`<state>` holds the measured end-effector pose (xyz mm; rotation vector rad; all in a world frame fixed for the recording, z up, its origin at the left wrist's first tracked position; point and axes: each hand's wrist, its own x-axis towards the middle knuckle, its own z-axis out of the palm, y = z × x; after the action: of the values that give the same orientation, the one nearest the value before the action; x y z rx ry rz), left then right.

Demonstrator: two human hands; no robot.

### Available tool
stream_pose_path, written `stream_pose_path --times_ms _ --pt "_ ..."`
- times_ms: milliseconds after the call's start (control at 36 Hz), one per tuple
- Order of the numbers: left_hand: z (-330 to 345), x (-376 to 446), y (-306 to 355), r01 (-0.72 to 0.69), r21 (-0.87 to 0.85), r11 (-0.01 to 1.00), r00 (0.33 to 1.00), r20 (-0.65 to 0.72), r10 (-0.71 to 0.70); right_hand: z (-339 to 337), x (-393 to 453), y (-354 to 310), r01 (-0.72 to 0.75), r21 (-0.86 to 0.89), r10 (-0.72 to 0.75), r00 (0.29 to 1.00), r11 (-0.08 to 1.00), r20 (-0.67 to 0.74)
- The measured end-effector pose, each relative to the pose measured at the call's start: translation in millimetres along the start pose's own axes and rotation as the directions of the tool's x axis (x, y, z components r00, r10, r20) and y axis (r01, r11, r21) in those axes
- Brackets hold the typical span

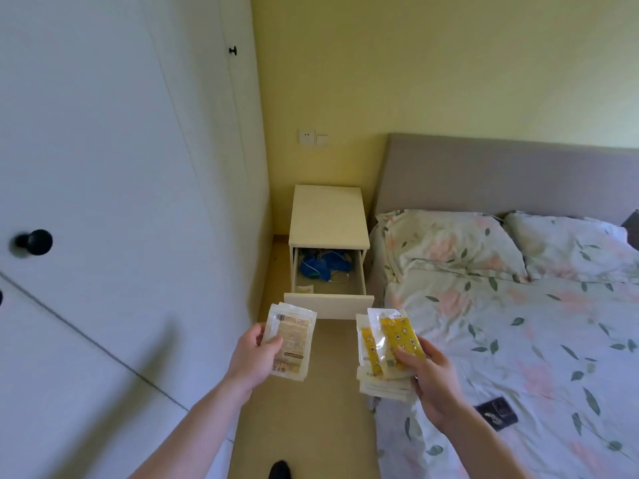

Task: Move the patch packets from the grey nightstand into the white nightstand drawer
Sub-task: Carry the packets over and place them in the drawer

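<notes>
Left hand (254, 354) holds one packet (292, 342); right hand (428, 378) several

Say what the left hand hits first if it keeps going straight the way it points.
Probably the front panel of the open white nightstand drawer; the left hand and its beige patch packets point up-frame toward it. Depth is unclear.

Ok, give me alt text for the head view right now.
Both hands hold patch packets in front of the open white nightstand drawer: the left hand grips a beige packet, the right hand a stack with yellow packets on top. Blue items lie in the drawer; a floral bed is to the right.
</notes>
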<state>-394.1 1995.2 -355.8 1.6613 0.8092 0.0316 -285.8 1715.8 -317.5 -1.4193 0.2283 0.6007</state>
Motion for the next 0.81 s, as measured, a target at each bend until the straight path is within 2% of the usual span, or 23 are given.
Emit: stream_pose_path --times_ms 167,389,806 --pt "-3.2 98.6 24.8 0.089 0.016 0.996 0.996 0.013 -0.089 18.2 52.5 -22.5 -0.02 0.069 0.024 0.998 0.997 -0.06" --pt "3.0 195.7 46.0 0.141 0.039 0.989 0.99 0.023 -0.142 26.9 146.2 -48.6 -0.072 0.1 0.083 0.99 0.992 -0.115" --pt "35.7 370.2 93.8 0.281 0.046 0.959 0.956 -0.106 -0.274 56.3 416.8 -107.9 -0.273 -0.051 0.271 0.962 0.961 -0.044"
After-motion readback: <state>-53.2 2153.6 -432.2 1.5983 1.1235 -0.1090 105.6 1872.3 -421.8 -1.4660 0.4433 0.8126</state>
